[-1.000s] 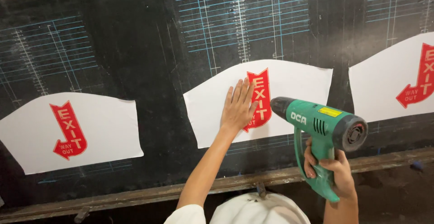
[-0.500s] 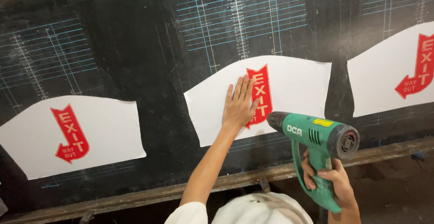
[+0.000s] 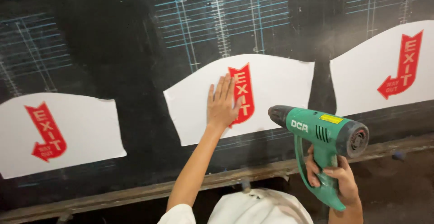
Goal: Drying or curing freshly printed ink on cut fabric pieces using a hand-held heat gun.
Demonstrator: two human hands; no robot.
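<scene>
Left hand (image 3: 222,102), flat and released, presses middle white sheet (image 3: 253,99) at red arrow sticker (image 3: 242,92); right hand (image 3: 332,176) grasps green heat gun (image 3: 318,135), nozzle just beside left fingers: probable scorching risk.

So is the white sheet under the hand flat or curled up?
Flat. The white sheet lies spread against the dark board, with the left hand pressing on it.

I see three white curved-top signs on the black board: left sign (image 3: 58,133), middle sign (image 3: 271,92), right sign (image 3: 361,83), each bearing a red arrow.
</scene>
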